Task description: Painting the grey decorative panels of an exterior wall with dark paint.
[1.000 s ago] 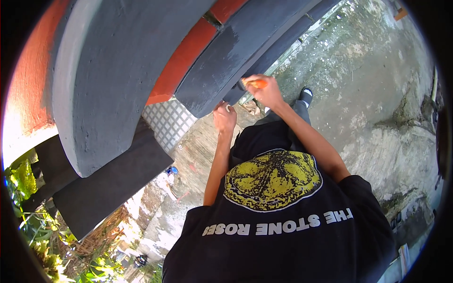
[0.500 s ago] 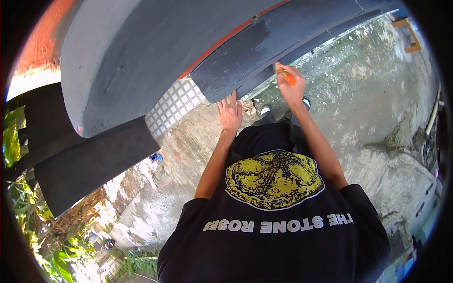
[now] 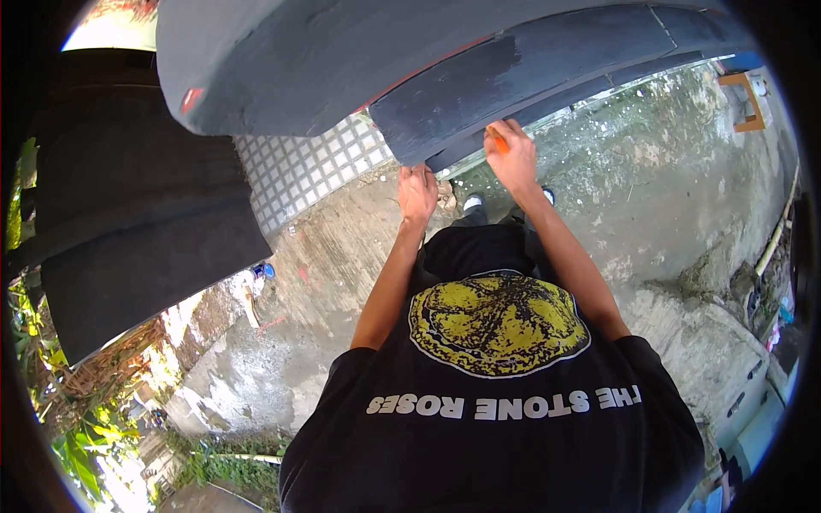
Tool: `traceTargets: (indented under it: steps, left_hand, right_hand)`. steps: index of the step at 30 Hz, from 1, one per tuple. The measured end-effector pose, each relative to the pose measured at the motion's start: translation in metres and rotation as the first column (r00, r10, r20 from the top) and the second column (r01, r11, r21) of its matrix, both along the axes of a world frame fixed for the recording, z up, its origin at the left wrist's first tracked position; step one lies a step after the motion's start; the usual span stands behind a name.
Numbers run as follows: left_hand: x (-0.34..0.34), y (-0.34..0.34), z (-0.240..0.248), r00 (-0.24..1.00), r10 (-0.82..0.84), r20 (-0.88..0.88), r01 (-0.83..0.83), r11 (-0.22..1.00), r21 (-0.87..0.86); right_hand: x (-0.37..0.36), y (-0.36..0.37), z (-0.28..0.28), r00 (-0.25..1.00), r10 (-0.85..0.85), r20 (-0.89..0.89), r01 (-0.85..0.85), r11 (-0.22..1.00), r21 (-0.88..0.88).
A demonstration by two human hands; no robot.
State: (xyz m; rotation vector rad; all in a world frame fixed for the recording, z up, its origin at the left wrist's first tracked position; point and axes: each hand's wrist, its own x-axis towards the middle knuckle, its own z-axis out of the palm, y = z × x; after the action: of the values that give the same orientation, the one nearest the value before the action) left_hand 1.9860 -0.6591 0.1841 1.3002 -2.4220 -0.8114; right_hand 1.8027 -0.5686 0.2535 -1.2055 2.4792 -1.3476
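My right hand [image 3: 513,158] is closed around a paintbrush with an orange handle [image 3: 499,141]; its bristles are hidden by the fingers and the ledge. It is at the front edge of a dark grey painted ledge [image 3: 445,107]. Against the ledge's near left corner rests my left hand [image 3: 418,192], its fingers slightly bent and touching the edge, with nothing seen in them. A darker, wet-looking patch with a ragged end covers part of the ledge top. Below the front edge runs a lower dark step [image 3: 466,150].
A grey curved wall [image 3: 282,77] rises behind the ledge. White-and-grey checked tiles [image 3: 308,167] lie left of it, beside black panels [image 3: 154,274]. Stained concrete ground [image 3: 616,188] surrounds my feet. An orange-brown wooden frame [image 3: 754,115] stands far right; plants [image 3: 81,453] grow lower left.
My right hand has moved slightly left and inward along the front edge with the paintbrush. My left fingers are more bent at the corner. The view has shifted, showing more tiles.
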Motion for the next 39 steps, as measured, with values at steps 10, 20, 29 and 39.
traceTargets:
  steps: [10,20,29,39]
  left_hand:
    - [0.034,0.017,-0.014,0.992,-0.079,0.095,0.101,0.96,-0.263]
    - [0.057,0.022,-0.054,0.965,0.247,0.092,-0.246,0.969,-0.026]
    - [0.07,0.023,-0.077,0.959,0.225,0.169,-0.251,0.956,0.153]
    - [0.05,0.019,-0.095,0.99,-0.012,0.143,-0.051,0.902,0.429]
  right_hand:
    - [0.014,-0.008,-0.004,0.975,0.184,0.126,-0.186,0.983,0.005]
    - [0.07,-0.032,-0.024,0.888,0.313,0.338,-0.327,0.945,-0.016]
    - [-0.036,0.007,-0.007,0.98,-0.122,-0.155,0.135,0.988,0.075]
    - [0.073,-0.038,-0.025,0.942,0.297,0.16,-0.297,0.955,-0.02]
